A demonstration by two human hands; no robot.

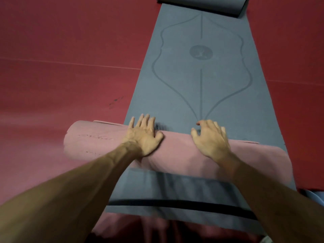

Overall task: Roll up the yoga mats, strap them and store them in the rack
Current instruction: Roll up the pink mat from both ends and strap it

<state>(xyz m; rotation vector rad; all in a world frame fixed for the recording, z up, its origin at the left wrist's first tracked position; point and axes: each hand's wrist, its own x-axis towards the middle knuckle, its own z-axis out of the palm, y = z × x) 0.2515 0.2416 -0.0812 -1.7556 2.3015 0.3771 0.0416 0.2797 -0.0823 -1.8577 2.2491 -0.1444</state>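
Note:
A pink yoga mat (98,141), rolled into a thick tube, lies crosswise on a grey-blue yoga mat (201,81) spread flat on the floor. My left hand (143,135) presses flat on top of the pink roll, fingers straight and spread, reaching over its far side. My right hand (210,137) rests on the roll to the right, fingers loosely bent with the tips over the grey mat. The grey mat's far end is curled into a dark roll (201,6) at the top of the view. A dark stripe (175,204) crosses the grey mat near me.
Dark red floor (61,58) surrounds the mats on both sides, with a faint seam line across it. A bit of pale blue fabric (315,197) shows at the right edge. No rack or strap is in view.

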